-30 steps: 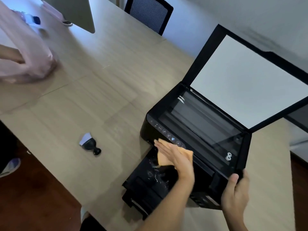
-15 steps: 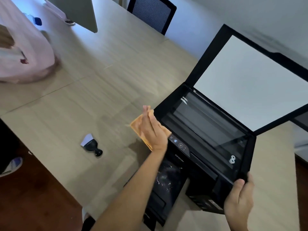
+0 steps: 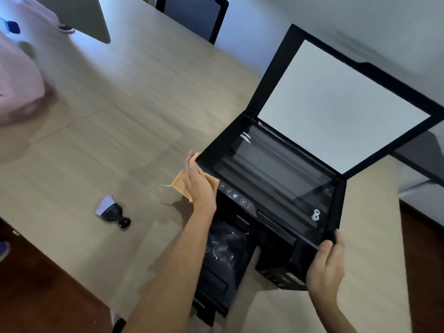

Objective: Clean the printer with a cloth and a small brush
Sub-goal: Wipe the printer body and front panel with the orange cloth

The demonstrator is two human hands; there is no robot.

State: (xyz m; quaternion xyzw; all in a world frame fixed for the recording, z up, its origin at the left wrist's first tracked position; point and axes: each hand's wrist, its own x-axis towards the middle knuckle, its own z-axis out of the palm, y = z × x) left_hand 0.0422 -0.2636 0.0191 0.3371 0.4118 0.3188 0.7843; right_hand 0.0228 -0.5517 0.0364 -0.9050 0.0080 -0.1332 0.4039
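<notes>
A black printer (image 3: 276, 188) stands on the wooden table with its scanner lid (image 3: 336, 104) raised, showing the white underside and the glass. My left hand (image 3: 197, 183) presses an orange cloth (image 3: 179, 182) flat against the printer's left side, by the control panel. My right hand (image 3: 324, 267) grips the printer's front right corner. The output tray (image 3: 223, 255) sticks out in front with white specks on it. A small brush (image 3: 113, 210), black handle and pale bristles, lies on the table to the left.
The wooden table (image 3: 120, 140) stretches left and back. A monitor (image 3: 79, 15) stands at the far left, with a black mesh chair (image 3: 192, 15) behind the table. A pink-sleeved person (image 3: 16, 75) is at the left edge. Dark floor lies below the table's front edge.
My left hand has carried the cloth from the front control panel round to the printer's left side. My right hand stays on the front right corner.
</notes>
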